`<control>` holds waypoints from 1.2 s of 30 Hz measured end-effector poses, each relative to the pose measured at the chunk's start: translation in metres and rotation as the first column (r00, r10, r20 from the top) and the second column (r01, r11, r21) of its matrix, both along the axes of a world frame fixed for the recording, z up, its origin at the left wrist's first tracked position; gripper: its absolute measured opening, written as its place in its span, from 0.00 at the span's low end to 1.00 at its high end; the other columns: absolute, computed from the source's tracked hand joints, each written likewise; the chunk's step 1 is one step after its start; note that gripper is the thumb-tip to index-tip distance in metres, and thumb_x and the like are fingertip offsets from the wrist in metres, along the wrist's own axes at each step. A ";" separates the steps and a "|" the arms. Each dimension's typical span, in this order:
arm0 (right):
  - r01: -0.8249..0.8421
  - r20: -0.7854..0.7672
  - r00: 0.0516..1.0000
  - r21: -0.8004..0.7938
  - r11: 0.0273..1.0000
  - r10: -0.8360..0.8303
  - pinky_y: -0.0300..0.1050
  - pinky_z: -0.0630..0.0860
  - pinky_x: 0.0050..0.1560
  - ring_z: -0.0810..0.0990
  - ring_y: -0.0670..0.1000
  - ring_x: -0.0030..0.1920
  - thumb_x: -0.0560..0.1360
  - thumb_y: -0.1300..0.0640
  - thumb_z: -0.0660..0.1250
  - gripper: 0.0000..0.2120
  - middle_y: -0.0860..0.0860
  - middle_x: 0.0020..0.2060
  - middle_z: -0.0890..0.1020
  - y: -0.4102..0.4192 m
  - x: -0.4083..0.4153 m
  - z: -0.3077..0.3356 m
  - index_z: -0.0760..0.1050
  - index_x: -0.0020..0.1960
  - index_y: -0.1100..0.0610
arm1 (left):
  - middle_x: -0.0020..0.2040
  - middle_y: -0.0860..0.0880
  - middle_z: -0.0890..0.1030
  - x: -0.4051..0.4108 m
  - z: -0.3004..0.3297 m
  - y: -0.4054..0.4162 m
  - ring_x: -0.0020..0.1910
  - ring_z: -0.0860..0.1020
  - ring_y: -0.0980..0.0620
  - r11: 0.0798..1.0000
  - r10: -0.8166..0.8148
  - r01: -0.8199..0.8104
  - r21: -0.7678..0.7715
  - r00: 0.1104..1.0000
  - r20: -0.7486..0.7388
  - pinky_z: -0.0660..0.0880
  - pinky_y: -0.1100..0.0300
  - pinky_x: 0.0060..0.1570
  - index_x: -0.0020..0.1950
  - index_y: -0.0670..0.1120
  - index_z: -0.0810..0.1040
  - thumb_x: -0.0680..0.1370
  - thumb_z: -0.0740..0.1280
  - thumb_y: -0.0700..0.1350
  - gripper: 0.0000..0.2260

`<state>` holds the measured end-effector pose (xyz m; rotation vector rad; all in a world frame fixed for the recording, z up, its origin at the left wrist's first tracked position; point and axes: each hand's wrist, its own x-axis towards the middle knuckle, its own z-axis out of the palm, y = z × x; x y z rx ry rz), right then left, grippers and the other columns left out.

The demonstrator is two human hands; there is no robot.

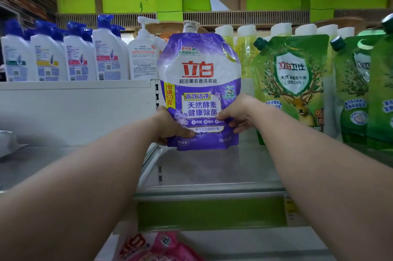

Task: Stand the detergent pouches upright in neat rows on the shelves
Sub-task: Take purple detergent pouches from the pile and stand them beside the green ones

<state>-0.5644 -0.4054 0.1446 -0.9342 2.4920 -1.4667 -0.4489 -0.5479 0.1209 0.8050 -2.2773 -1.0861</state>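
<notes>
Both hands grip the purple pouch low over the shelf, so its floppy top could easily flop against the green pouches right.

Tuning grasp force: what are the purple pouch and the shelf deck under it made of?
Purple pouch: looks like flexible glossy plastic film, going by the soft creases, the sheen near the top and the dents where the left hand and right hand grip it. Shelf: probably painted sheet metal, with a smooth pale matte surface and slotted uprights.

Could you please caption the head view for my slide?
Both hands hold a purple detergent pouch upright beside green pouches.
</notes>
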 end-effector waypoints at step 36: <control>-0.062 -0.715 0.660 0.251 0.966 0.229 0.49 0.79 0.46 0.79 0.55 0.45 0.73 0.51 0.67 0.10 0.54 0.46 0.79 -0.052 0.118 0.010 0.75 0.49 0.56 | 0.66 0.39 0.72 0.088 0.012 0.025 0.64 0.71 0.41 0.898 0.332 -0.332 -0.291 0.942 -0.048 0.68 0.55 0.55 0.69 0.37 0.69 0.83 0.55 0.53 0.23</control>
